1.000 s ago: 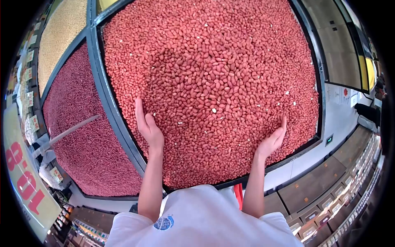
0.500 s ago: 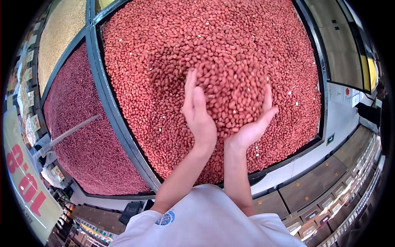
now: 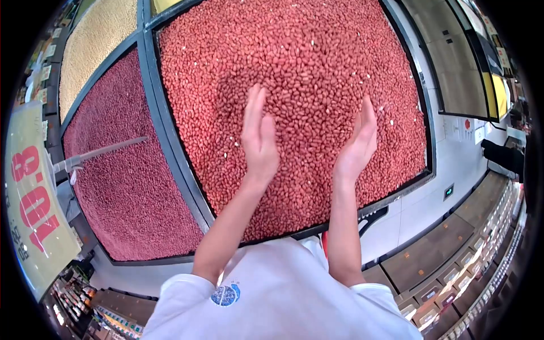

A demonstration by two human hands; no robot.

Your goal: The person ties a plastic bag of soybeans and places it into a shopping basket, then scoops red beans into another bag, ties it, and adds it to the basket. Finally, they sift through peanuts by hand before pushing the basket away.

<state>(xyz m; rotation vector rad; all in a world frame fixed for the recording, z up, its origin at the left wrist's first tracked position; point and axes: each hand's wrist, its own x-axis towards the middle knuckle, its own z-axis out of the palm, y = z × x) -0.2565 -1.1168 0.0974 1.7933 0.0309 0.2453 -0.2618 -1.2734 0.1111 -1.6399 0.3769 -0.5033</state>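
Note:
Red-skinned peanuts [image 3: 306,113] fill a large bin in front of me, heaped between and beyond my hands. On the left, my left hand [image 3: 260,139] is held over the pile with its fingers stretched out and its palm turned inward. My right hand [image 3: 358,141] faces it from the other side, fingers extended, thumb side up. A wide gap lies between the two palms, and neither hand holds peanuts. A few pale kernels are scattered among the red ones.
A dark frame [image 3: 175,139] divides this bin from one of small dark-red beans [image 3: 127,170] on the left. Pale yellowish beans [image 3: 102,42] lie farther back. A price sign [image 3: 37,198] on a clear arm stands at far left; brown shelving [image 3: 428,249] lines the lower right.
My hands have moved apart, and the mound of peanuts cupped between them has been let go back onto the pile. The view has shifted slightly.

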